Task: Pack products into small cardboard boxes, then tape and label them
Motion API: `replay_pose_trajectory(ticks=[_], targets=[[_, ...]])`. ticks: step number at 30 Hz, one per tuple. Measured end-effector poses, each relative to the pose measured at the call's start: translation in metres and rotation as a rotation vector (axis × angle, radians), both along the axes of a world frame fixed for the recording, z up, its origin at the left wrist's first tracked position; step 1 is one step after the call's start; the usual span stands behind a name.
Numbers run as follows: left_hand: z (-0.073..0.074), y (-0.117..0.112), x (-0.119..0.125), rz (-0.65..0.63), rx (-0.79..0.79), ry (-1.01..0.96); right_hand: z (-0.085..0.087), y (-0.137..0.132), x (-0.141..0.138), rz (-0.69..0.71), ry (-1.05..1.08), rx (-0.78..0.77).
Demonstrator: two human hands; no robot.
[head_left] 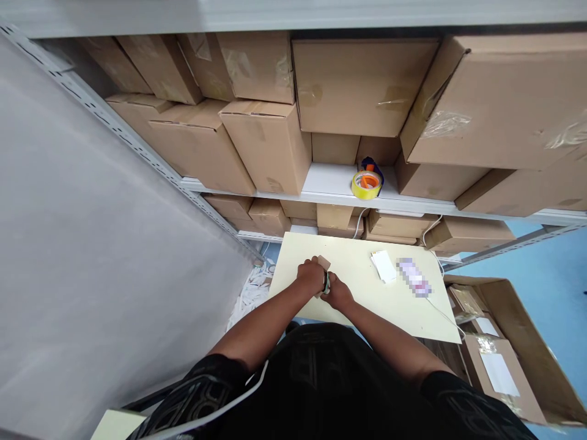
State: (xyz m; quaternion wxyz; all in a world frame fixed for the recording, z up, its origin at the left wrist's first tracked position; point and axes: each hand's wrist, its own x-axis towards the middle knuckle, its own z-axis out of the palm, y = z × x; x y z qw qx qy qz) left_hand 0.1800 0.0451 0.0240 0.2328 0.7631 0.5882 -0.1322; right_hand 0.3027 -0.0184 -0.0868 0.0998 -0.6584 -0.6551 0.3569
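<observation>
Both my hands meet over the near part of a pale yellow table [367, 293]. My left hand [310, 275] is closed around a small brown cardboard box [323, 263], which sticks out above its fingers. My right hand [337, 293] is closed and pressed against the left one, with a small green and dark item [325, 283] between them that I cannot make out. A stack of white cards [383, 266] lies further right on the table, beside a phone [413, 277] with a white cable.
Metal shelving behind the table is packed with cardboard boxes [270, 140]. A yellow tape roll [367, 183] sits on the white shelf. An open carton [499, 348] with labelled parcels stands on the blue floor at right. Paper scraps [250, 293] lie left of the table. A grey wall fills the left.
</observation>
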Motion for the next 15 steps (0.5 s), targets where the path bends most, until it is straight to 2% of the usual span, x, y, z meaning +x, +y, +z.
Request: replay_pose_trajectory(ticks=[2, 4, 8, 11, 13, 15], targets=[[0.01, 0.001, -0.006, -0.01, 0.02, -0.082, -0.004, 0.001, 0.002, -0.03, 0.002, -0.019], [0.028, 0.0, -0.017, -0.033, 0.098, -0.207, -0.007, 0.004, 0.004, -0.08, 0.019, -0.037], [0.081, 0.001, -0.054, 0.006, 0.309, -0.511, -0.011, 0.014, 0.004, -0.16, 0.12, -0.039], [0.114, 0.004, -0.087, 0.104, 0.307, -0.76, -0.013, 0.019, 0.002, -0.18, 0.197, -0.067], [0.123, 0.006, -0.107, 0.21, 0.267, -0.913, -0.011, 0.017, 0.005, -0.176, 0.2, -0.088], [0.121, 0.006, -0.122, 0.304, 0.236, -1.05, -0.003, 0.008, 0.014, -0.189, 0.209, -0.084]])
